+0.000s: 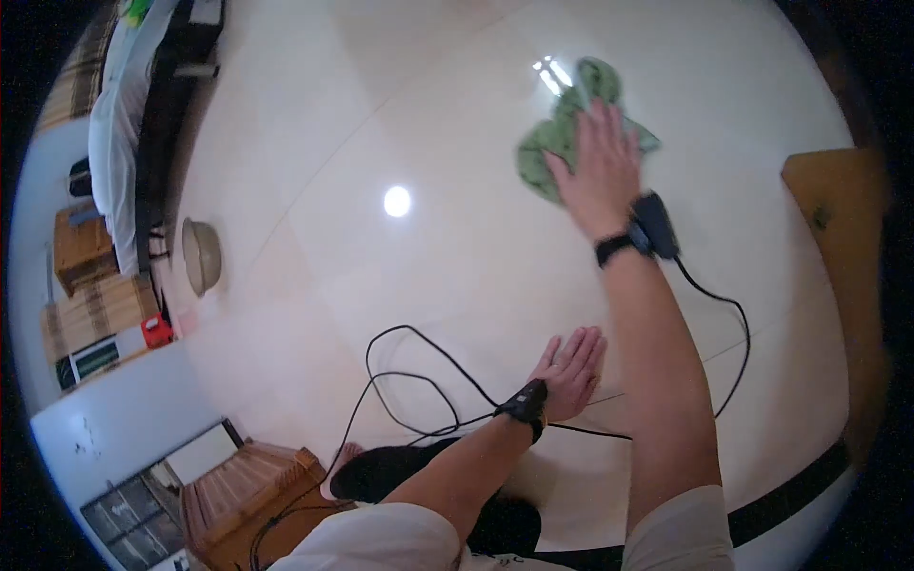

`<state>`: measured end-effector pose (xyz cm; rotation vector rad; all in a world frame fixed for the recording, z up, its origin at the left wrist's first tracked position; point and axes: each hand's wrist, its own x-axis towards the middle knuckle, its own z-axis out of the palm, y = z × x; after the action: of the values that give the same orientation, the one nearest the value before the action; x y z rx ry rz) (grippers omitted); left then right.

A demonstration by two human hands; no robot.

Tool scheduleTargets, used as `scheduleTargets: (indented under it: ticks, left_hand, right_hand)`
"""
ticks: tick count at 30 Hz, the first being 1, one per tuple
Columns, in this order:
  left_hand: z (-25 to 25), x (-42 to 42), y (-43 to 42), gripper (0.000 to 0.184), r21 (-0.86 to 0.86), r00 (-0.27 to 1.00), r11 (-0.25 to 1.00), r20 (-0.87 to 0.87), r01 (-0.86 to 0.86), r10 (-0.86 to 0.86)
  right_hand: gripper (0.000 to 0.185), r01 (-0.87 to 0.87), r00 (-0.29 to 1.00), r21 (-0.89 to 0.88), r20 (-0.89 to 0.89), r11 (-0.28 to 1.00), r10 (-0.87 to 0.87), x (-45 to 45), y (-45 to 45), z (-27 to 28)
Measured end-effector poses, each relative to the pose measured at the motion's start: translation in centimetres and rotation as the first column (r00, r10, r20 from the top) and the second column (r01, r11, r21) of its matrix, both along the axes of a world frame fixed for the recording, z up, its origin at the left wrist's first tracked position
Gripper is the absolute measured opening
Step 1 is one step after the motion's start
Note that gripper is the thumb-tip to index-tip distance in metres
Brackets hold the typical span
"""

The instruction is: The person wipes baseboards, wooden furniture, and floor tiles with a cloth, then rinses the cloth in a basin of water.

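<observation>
Right hand [600,176] on green cloth [545,154] (crumpled); left hand [571,376] on floor [457,143].

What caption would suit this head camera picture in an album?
Right hand pressing a green cloth, left hand on the shiny floor, black cable looping nearby.

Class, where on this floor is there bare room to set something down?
The floor is bare between the basin and the green cloth. It is crowded where the black cable loops beside the left hand.
</observation>
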<state>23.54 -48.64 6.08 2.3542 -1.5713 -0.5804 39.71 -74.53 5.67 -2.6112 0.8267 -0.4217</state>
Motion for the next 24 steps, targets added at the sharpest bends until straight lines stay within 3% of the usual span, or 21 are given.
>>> scheduleTargets:
  ticks: [3, 5, 7, 9, 10, 11, 13, 16, 17, 22, 24]
  left_hand:
    - [0.6, 0.3, -0.3, 0.059, -0.075, 1.000, 0.997, -0.011, -0.005, 0.005]
    - [0.3, 0.3, -0.4, 0.060, -0.077, 0.999, 0.997, -0.044, -0.010, 0.007]
    - [0.0, 0.0, -0.1, 0.062, -0.087, 0.999, 0.996, -0.050, -0.022, 0.018]
    - [0.0, 0.0, 0.1, 0.065, -0.119, 0.999, 0.992, -0.033, -0.032, 0.028]
    - [0.2, 0.1, 0.1, 0.065, -0.121, 0.998, 0.992, -0.052, -0.035, 0.028]
    - [0.4, 0.3, 0.0, 0.065, -0.127, 0.997, 0.991, -0.073, -0.037, 0.028]
    - [-0.3, -0.2, 0.0, 0.065, -0.146, 0.997, 0.988, -0.074, -0.047, 0.036]
    - [-0.7, -0.4, -0.1, 0.062, -0.139, 0.990, 0.988, -0.135, -0.068, 0.049]
    - [-0.8, -0.4, -0.5, 0.063, -0.126, 0.991, 0.990, -0.129, -0.058, 0.041]
    - [-0.7, 0.1, -1.7, 0.068, -0.185, 0.996, 0.982, -0.086, -0.039, 0.024]
    - [-0.3, 0.7, -1.7, 0.068, -0.197, 0.997, 0.979, -0.069, -0.044, 0.031]
  right_hand:
    - [0.077, 0.108, 0.994, 0.059, -0.032, 0.992, -0.106, -8.5, 2.1, 0.8]
    - [0.076, 0.238, 0.951, -0.001, -0.201, 0.971, -0.234, -17.5, 4.5, 0.5]
    - [0.075, 0.281, 0.949, -0.041, -0.140, 0.959, -0.283, -28.9, 7.3, -1.0]
    - [0.078, 0.432, 0.900, 0.042, -0.089, 0.901, -0.427, -39.4, 10.7, -2.0]
    - [0.075, 0.440, 0.875, -0.035, -0.206, 0.897, -0.437, -43.5, 11.6, -1.7]
    - [0.075, 0.560, 0.829, 0.055, -0.056, 0.827, -0.557, -44.2, 13.3, -1.9]
    - [0.076, 0.652, 0.737, 0.204, 0.054, 0.730, -0.674, -42.2, 13.6, -2.6]
    - [0.070, 0.611, 0.774, 0.251, 0.008, 0.751, -0.633, -31.6, 11.8, -0.3]
    - [0.066, 0.427, 0.883, -0.196, -0.120, 0.882, -0.454, -29.9, 10.3, -0.8]
    - [0.065, 0.181, 0.950, -0.287, -0.195, 0.941, -0.242, -17.6, 5.8, 0.6]
    - [0.068, 0.192, 0.956, -0.274, -0.165, 0.942, -0.243, -17.4, 5.4, -0.4]
